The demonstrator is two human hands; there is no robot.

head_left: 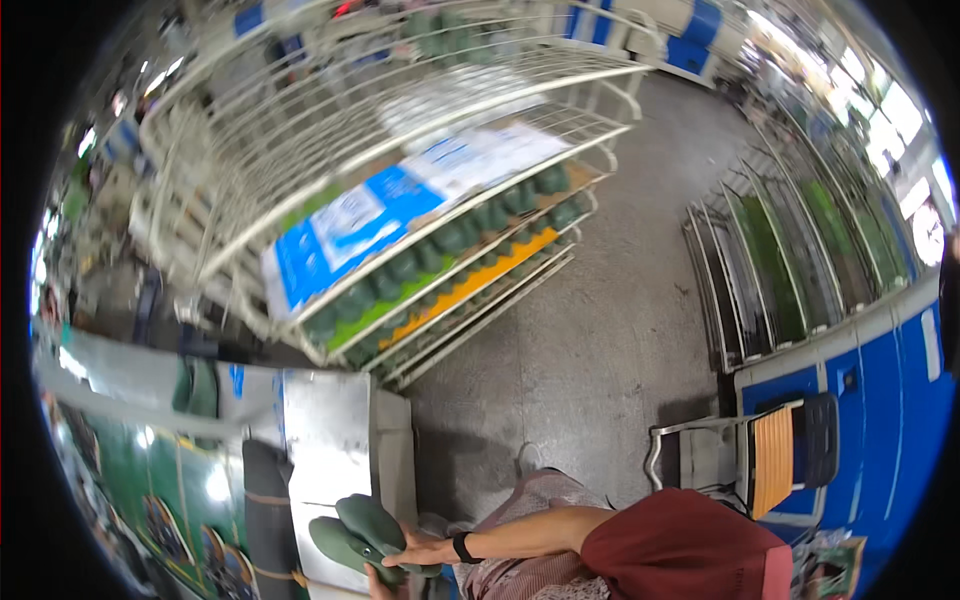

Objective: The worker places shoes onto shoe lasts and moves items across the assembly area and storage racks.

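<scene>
Two dark green shoe lasts [368, 520] are held close together at the lower middle, beside a shiny metal tabletop. My right hand [425, 551], with a black band at its wrist, reaches across from the right, and its fingers close on the lasts. From below, my left hand [380, 584] grips the same pair; part of it is hidden by the lasts and the picture's lower edge. A small round hole shows on one last.
A cream wire rack [420, 130] ahead carries blue and white printed sheets [350, 225] and rows of green lasts [455, 235]. At left, a green conveyor [140, 480] adjoins the metal tabletop [330, 430]. A chair [770, 460] and a second rack [790, 250] stand at right.
</scene>
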